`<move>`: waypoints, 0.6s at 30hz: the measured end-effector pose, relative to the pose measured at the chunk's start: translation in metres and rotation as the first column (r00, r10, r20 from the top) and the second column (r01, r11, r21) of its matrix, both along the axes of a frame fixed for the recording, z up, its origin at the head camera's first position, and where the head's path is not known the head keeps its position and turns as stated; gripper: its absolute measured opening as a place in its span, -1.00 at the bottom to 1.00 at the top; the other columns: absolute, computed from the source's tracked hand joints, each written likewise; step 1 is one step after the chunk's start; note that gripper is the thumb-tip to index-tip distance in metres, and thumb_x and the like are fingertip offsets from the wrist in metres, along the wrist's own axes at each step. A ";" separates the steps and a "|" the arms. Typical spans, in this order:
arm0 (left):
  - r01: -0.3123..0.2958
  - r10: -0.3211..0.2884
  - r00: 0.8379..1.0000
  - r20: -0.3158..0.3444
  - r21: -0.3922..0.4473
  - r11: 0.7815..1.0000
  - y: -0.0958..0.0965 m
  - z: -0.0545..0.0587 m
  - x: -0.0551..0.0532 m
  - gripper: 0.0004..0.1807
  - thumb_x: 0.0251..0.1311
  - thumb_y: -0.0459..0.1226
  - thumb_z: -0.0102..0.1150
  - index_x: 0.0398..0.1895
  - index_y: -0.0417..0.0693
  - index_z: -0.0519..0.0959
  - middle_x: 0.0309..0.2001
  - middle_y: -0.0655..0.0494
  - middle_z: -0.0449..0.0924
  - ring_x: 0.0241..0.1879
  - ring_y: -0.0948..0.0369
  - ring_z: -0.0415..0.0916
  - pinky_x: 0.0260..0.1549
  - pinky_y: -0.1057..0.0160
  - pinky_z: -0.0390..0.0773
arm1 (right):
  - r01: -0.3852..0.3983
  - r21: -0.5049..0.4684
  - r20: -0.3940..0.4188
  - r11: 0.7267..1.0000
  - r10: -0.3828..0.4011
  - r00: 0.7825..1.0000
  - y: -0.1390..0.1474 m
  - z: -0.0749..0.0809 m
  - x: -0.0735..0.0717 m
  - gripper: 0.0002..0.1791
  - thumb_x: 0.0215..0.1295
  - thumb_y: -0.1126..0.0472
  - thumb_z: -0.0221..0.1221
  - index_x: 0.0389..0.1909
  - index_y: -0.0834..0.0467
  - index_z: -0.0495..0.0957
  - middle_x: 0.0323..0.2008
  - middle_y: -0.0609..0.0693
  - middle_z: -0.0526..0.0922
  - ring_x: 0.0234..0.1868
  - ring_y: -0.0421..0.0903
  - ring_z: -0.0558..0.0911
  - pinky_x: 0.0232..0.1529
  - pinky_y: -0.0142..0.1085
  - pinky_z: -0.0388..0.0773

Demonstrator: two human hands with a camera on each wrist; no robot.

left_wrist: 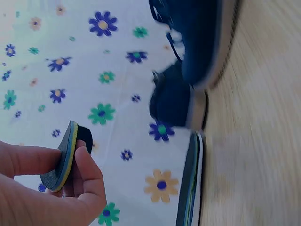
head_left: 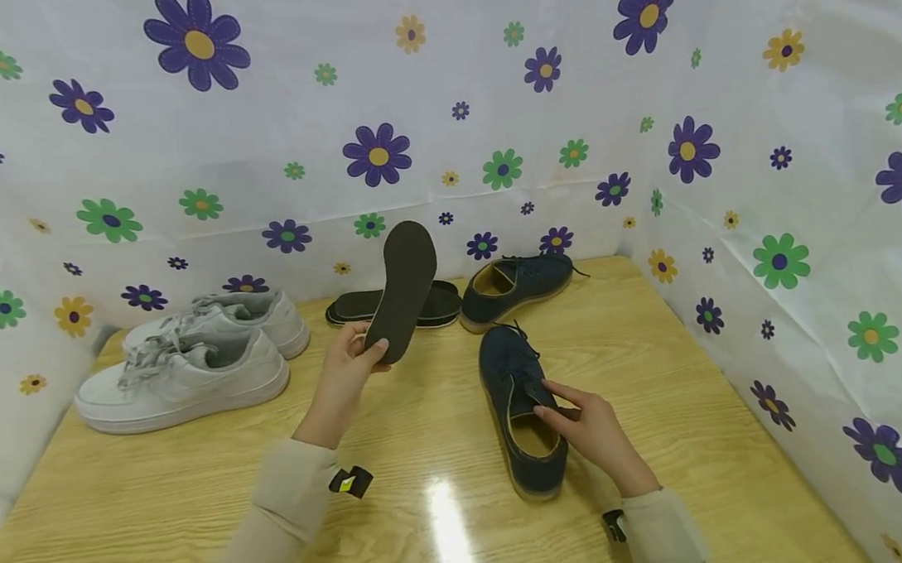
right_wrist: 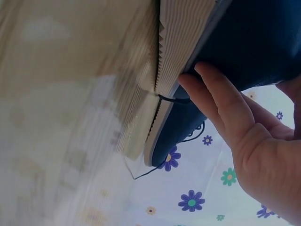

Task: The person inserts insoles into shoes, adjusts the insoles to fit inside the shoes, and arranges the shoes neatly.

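Observation:
My left hand [head_left: 342,376] pinches a dark insole [head_left: 405,283] by one end, thumb on one face and fingers on the other, and holds it tilted up above the table. In the left wrist view the insole [left_wrist: 66,157] shows a yellow layer along its edge. A navy lace-up shoe [head_left: 509,358] stands on the table, toe pointing away. At its opening, my right hand [head_left: 594,430] grips the side, with the thumb by the tongue; in the right wrist view the fingers [right_wrist: 218,99] lie along the shoe's outer side. The inside of its toe is hidden.
A second navy shoe [head_left: 536,274] stands farther back, on its sole. Left of it, more dark insoles [head_left: 358,305] lie stacked by the flower-patterned backdrop [head_left: 280,97]. A pair of white sneakers [head_left: 193,382] stands at the left of the wooden table [head_left: 398,482].

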State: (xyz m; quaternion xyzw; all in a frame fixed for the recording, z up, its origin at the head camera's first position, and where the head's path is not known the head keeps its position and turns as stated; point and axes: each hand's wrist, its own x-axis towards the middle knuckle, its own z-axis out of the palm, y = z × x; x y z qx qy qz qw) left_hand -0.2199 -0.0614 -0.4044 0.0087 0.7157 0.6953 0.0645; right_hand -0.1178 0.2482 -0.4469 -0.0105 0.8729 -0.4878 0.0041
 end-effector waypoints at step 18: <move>0.147 -0.128 0.988 -0.091 0.249 0.957 0.063 0.014 0.043 -0.77 0.24 -0.53 0.08 -0.06 -0.27 0.37 -0.13 0.01 0.57 -0.12 0.21 0.58 -0.05 0.29 0.49 | 0.136 0.046 -0.183 0.990 -0.126 0.975 -0.004 -0.010 -0.007 -0.60 0.32 0.28 0.19 0.17 0.24 0.52 0.06 0.29 0.58 -0.16 0.15 0.69 -0.35 -0.31 0.62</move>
